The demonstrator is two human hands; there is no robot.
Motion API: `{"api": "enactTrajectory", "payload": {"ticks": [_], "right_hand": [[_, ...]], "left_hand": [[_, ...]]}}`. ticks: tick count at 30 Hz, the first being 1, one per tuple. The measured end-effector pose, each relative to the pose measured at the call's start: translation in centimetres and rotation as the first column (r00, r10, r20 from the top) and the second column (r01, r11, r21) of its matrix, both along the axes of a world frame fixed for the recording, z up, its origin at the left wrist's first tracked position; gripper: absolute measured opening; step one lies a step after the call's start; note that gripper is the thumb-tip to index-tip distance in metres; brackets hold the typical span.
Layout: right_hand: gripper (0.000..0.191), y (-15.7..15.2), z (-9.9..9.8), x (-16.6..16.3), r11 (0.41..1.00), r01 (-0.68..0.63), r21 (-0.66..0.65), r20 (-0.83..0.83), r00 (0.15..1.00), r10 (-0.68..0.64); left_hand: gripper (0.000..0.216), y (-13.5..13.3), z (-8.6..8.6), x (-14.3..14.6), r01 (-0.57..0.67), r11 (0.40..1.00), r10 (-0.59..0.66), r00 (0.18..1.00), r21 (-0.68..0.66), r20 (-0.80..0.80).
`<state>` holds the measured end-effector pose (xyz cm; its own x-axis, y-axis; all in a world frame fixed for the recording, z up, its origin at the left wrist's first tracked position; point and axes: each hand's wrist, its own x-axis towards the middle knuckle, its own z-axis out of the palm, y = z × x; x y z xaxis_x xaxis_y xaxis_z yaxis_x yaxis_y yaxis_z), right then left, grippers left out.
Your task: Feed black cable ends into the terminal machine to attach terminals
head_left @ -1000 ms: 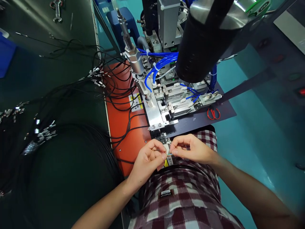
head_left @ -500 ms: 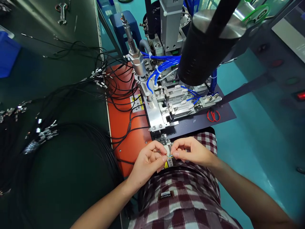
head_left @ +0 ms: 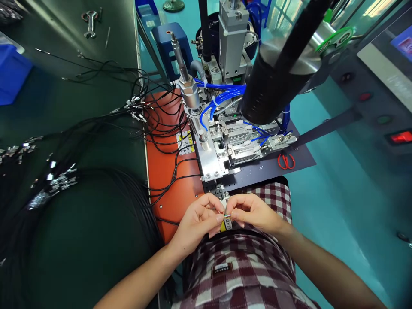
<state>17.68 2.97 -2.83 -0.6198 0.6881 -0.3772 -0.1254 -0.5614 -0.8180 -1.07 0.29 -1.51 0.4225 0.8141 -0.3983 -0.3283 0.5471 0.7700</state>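
Thin coloured wires [head_left: 228, 216] span the small gap between my fingertips, just in front of my lap. My left hand [head_left: 200, 219] pinches them between thumb and finger, with the other fingers curled. From the other side, my right hand [head_left: 255, 213] has its thumb and index finger closed on the same wires. Fingertips hide most of their length. Right behind the hands is the near end of a metal machine fixture [head_left: 212, 165], and below them shows a yellow and white label [head_left: 227, 224].
Black cables [head_left: 128, 184] with metal ends lie coiled on the dark table [head_left: 80, 240] at left, some crossing the orange machine base [head_left: 174, 197]. Red-handled scissors [head_left: 286, 162] rest on the grey plate. A black cylinder [head_left: 265, 86] overhangs the fixture. Wrenches [head_left: 90, 25] lie far left.
My right hand has shifted slightly left and its index finger now reaches nearer my left fingertips. Both hands keep their pinch on the wires. The view has tilted a little.
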Motion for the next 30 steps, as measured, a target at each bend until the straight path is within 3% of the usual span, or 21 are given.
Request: {"api": "enactTrajectory", "payload": {"ticks": [8, 15, 19, 21, 25, 28, 30], "right_hand": [[0.021, -0.6, -0.6, -0.6, 0.997, 0.069, 0.031, -0.005, 0.998, -0.069], [0.026, 0.1, 0.5, -0.4, 0.999, -0.033, 0.015, 0.013, 0.999, 0.033], [0.025, 0.9, 0.8, 0.0, 0.985, -0.129, 0.112, 0.057, 0.991, 0.123], [0.023, 1.4, 1.0, 0.3, 0.95, -0.178, 0.255, 0.094, 0.983, 0.159], [0.017, 2.3, 1.4, 0.7, 0.805, -0.255, 0.535, 0.187, 0.965, 0.181], [0.013, 2.7, 1.4, 0.8, 0.716, -0.291, 0.634, 0.238, 0.955, 0.178], [0.011, 2.7, 1.4, 0.7, 0.693, -0.291, 0.66, 0.266, 0.953, 0.147]], "left_hand": [[0.017, 0.4, 0.3, -0.1, -0.001, 0.997, 0.012, 0.992, -0.083, 0.126], [0.021, 0.2, 0.3, -0.1, 0.035, 0.998, -0.03, 0.996, -0.054, 0.089], [0.022, 0.1, 0.2, -0.1, 0.062, 0.996, -0.061, 0.998, -0.07, 0.011], [0.021, 0.1, 0.2, -0.1, 0.066, 0.994, -0.071, 0.996, -0.084, -0.049], [0.021, 0.0, 0.2, -0.1, 0.076, 0.992, -0.09, 0.985, -0.105, -0.144], [0.023, 0.0, 0.2, -0.1, 0.071, 0.992, -0.091, 0.976, -0.106, -0.197], [0.023, -0.1, 0.3, 0.0, 0.045, 0.995, -0.065, 0.971, -0.092, -0.228]]}}
